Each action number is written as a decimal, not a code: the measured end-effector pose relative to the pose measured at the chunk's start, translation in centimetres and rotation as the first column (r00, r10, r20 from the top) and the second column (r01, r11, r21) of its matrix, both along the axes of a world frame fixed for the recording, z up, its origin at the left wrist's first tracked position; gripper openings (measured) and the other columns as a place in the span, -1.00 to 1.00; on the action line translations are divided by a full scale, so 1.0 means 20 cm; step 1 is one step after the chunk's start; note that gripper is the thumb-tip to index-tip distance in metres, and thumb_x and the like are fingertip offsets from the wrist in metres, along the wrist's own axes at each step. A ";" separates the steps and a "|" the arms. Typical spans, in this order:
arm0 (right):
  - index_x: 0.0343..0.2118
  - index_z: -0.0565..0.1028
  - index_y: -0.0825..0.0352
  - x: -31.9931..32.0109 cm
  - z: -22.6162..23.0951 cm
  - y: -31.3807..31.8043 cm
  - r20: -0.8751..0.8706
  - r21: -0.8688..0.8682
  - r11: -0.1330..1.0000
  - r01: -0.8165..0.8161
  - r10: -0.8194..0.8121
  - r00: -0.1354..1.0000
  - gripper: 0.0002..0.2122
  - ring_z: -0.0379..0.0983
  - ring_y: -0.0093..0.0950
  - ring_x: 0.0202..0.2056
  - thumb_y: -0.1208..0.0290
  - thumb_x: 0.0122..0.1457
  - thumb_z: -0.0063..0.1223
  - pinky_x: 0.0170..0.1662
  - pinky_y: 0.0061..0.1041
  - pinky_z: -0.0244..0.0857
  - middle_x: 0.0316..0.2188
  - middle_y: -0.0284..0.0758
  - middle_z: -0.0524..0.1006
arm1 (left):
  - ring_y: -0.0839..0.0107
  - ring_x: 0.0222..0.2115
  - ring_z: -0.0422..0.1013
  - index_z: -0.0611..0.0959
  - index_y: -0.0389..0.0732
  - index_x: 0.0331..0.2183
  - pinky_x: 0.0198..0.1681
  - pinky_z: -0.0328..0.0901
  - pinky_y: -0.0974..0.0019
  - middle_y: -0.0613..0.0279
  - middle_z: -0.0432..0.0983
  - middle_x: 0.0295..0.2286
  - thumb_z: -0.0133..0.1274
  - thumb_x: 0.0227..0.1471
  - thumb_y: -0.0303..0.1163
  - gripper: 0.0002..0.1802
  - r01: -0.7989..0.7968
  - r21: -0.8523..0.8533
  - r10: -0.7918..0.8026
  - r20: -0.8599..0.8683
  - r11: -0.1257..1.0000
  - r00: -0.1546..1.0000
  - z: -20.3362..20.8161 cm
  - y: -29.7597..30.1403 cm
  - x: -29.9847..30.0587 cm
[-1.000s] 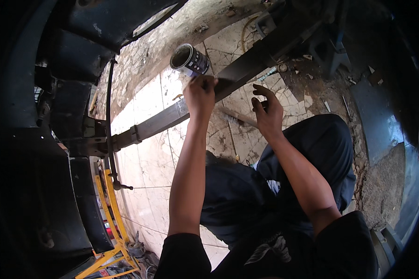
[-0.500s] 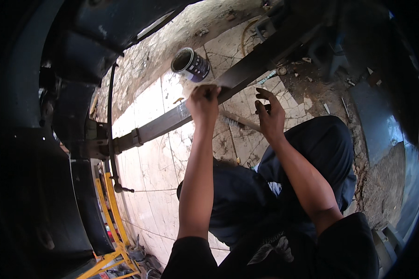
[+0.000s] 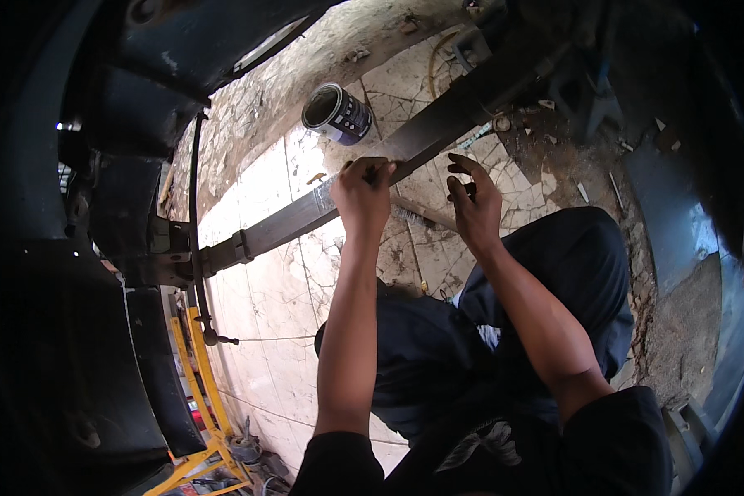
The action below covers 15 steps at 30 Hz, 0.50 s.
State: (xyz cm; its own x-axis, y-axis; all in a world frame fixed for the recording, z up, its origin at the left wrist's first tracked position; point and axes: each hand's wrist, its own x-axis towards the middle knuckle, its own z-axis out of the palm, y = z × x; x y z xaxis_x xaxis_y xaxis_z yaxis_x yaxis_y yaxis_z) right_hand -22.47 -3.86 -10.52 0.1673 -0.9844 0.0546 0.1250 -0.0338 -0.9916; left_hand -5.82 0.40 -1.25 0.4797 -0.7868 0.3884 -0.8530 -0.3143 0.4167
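A long dark metal beam (image 3: 285, 223) runs slantwise in front of me, from lower left to upper right. My left hand (image 3: 362, 192) is closed with its knuckles against the beam's near side; whatever its fingers hold, if anything, is hidden. To the right, on the near side of the beam, my right hand (image 3: 476, 198) hangs in the air, its dark-stained fingers curved and apart, with nothing seen in them. Below, between the hands, a wire brush (image 3: 413, 217) with a pale handle appears to lie on the floor, its handle end hidden by my right hand.
Past the beam an open can (image 3: 354, 120) with a dark label stands on cracked tiles (image 3: 264, 310). Dark vehicle-like metalwork (image 3: 99, 347) fills the left, with a thin rod (image 3: 195, 182) beside it. A yellow metal stand (image 3: 208, 376) is at lower left. Debris litters the right.
My left hand has shifted very slightly right and down along the beam. The right hand has drifted a little left, its fingers still apart.
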 end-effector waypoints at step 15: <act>0.09 0.55 0.29 -0.04 -0.01 0.02 -0.027 -0.008 0.998 0.055 -0.055 0.998 -0.65 0.62 -0.36 -0.15 0.54 0.24 0.16 -0.18 -0.42 0.47 -0.09 -0.19 0.66 | 0.10 -0.41 0.61 0.81 -0.17 -0.31 -0.27 0.43 0.16 0.08 0.71 -0.40 0.37 0.02 -0.28 -0.79 0.010 -0.055 -0.012 -0.033 0.998 0.999 -0.04 0.05 0.02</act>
State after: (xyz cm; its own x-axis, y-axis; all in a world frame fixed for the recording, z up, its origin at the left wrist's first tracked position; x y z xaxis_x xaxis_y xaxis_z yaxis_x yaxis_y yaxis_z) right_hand -23.35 -3.42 -10.65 0.1140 -0.9918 0.0578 0.0957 -0.0469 -0.9943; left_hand -5.41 1.30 -1.95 0.4842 -0.7702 0.4151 -0.8418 -0.2809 0.4609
